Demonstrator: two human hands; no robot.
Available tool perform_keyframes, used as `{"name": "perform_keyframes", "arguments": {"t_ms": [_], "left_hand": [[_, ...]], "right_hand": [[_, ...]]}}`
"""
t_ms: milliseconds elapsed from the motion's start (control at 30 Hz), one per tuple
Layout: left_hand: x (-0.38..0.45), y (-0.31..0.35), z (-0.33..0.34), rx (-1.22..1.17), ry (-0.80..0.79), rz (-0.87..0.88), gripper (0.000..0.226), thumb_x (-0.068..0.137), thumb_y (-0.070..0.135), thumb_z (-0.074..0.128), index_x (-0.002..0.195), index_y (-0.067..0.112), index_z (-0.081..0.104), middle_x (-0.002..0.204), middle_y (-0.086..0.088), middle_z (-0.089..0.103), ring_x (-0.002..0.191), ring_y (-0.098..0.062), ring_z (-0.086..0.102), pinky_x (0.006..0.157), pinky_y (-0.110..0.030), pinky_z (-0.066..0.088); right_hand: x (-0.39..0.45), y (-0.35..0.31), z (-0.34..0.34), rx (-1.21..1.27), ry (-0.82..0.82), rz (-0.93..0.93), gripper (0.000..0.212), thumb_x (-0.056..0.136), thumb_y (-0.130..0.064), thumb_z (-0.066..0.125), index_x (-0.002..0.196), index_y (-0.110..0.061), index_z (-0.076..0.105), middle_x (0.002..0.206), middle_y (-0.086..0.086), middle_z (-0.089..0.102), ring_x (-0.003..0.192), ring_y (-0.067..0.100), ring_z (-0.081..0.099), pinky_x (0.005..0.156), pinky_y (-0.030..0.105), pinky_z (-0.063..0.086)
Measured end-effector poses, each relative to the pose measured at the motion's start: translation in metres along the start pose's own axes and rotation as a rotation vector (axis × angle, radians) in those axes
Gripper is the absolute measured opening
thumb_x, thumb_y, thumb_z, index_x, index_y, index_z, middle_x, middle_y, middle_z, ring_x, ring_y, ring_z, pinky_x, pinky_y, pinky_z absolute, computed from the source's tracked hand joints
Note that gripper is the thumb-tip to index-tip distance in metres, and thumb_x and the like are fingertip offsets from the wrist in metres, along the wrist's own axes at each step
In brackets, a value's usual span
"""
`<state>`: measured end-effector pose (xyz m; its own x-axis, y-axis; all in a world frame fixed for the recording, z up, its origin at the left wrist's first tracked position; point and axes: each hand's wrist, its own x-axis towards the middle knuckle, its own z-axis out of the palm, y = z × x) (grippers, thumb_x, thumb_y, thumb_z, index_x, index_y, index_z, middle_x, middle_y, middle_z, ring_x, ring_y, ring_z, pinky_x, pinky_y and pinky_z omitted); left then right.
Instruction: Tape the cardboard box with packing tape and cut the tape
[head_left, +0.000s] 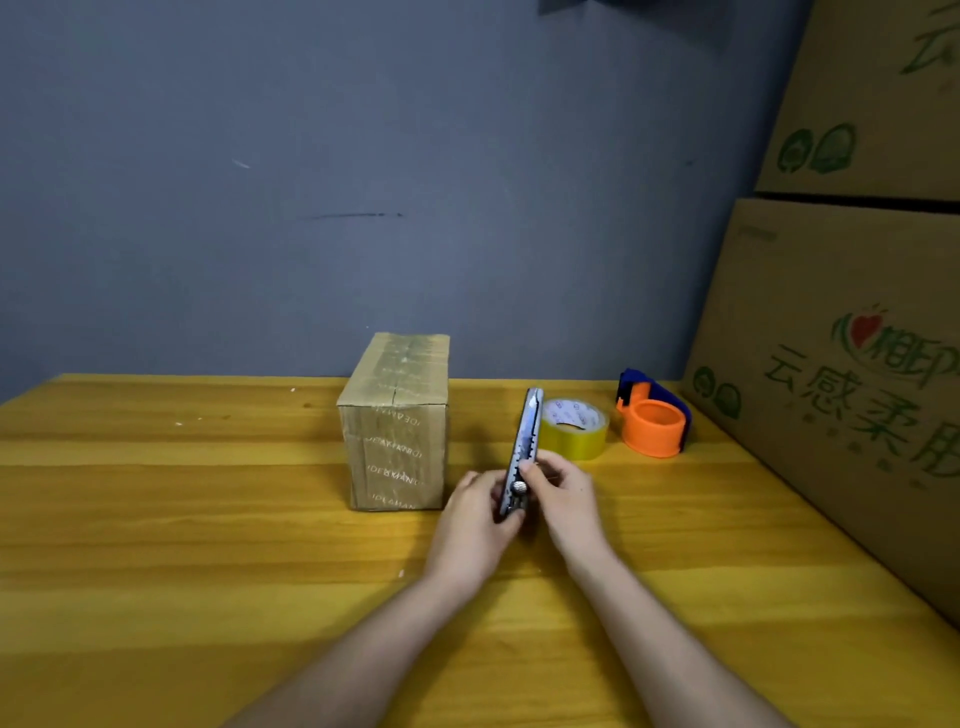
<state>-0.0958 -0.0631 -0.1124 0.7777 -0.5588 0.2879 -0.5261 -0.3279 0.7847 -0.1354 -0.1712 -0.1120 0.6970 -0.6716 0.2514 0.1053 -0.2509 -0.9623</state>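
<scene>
Yellow wood-grain bench (208, 519), a few pale specks on it, set against a dull blue-grey wall (363, 182) with a dark scuff. Two big printed cartons (841, 364) stacked along the right edge. Small cardboard box (397, 421) stands mid-bench, top and front already taped. Tape roll (574, 428) and orange dispenser (655, 418) sit right of it, near each other. Left hand (475, 525) and right hand (563, 499) both grip a utility knife (523, 452), held upright above the bench.
</scene>
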Motion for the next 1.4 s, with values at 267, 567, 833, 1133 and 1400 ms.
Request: {"name": "perform_keyframes", "arguments": {"t_ms": [267, 567, 833, 1133, 1400], "left_hand": [[0.021, 0.004, 0.013, 0.188, 0.056, -0.064, 0.056, 0.083, 0.014, 0.06, 0.135, 0.021, 0.042, 0.122, -0.005, 0.062, 0.114, -0.026, 0.058, 0.096, -0.036, 0.044], [0.049, 0.0, 0.023, 0.384, -0.008, -0.18, 0.044, 0.092, 0.011, 0.037, 0.136, 0.019, 0.043, 0.133, -0.013, 0.045, 0.125, -0.034, 0.042, 0.105, -0.039, 0.032], [0.051, -0.008, 0.03, 0.478, -0.046, -0.182, 0.043, 0.096, 0.02, 0.03, 0.139, 0.022, 0.035, 0.134, -0.011, 0.041, 0.128, -0.031, 0.035, 0.109, -0.04, 0.026], [0.049, -0.007, 0.028, 0.509, -0.03, -0.155, 0.042, 0.095, 0.021, 0.032, 0.136, 0.023, 0.039, 0.132, -0.01, 0.044, 0.126, -0.031, 0.037, 0.108, -0.039, 0.028], [0.032, 0.002, 0.014, 0.409, -0.08, -0.176, 0.051, 0.092, 0.015, 0.038, 0.142, 0.017, 0.031, 0.141, -0.011, 0.041, 0.13, -0.03, 0.04, 0.107, -0.036, 0.03]], "right_hand": [[0.022, 0.003, 0.017, -0.227, 0.081, 0.094, 0.015, 0.088, -0.023, 0.059, 0.103, -0.021, 0.061, 0.095, 0.001, 0.069, 0.095, 0.025, 0.066, 0.087, 0.042, 0.051], [0.038, 0.003, 0.02, -0.726, -0.028, 0.082, 0.043, 0.088, -0.04, 0.054, 0.128, -0.025, 0.055, 0.122, 0.004, 0.059, 0.114, 0.025, 0.055, 0.096, 0.039, 0.044], [0.045, 0.009, 0.02, -0.848, -0.038, 0.056, 0.038, 0.091, -0.039, 0.049, 0.124, -0.024, 0.06, 0.118, 0.011, 0.057, 0.111, 0.029, 0.056, 0.092, 0.036, 0.046], [0.041, 0.011, 0.021, -0.775, 0.025, 0.051, 0.035, 0.091, -0.025, 0.043, 0.117, -0.019, 0.066, 0.116, 0.013, 0.059, 0.107, 0.031, 0.057, 0.091, 0.034, 0.044], [0.029, 0.002, 0.002, -0.525, -0.122, 0.161, 0.039, 0.094, -0.023, 0.049, 0.13, -0.009, 0.054, 0.13, 0.015, 0.052, 0.124, 0.028, 0.046, 0.102, 0.029, 0.033]]}}
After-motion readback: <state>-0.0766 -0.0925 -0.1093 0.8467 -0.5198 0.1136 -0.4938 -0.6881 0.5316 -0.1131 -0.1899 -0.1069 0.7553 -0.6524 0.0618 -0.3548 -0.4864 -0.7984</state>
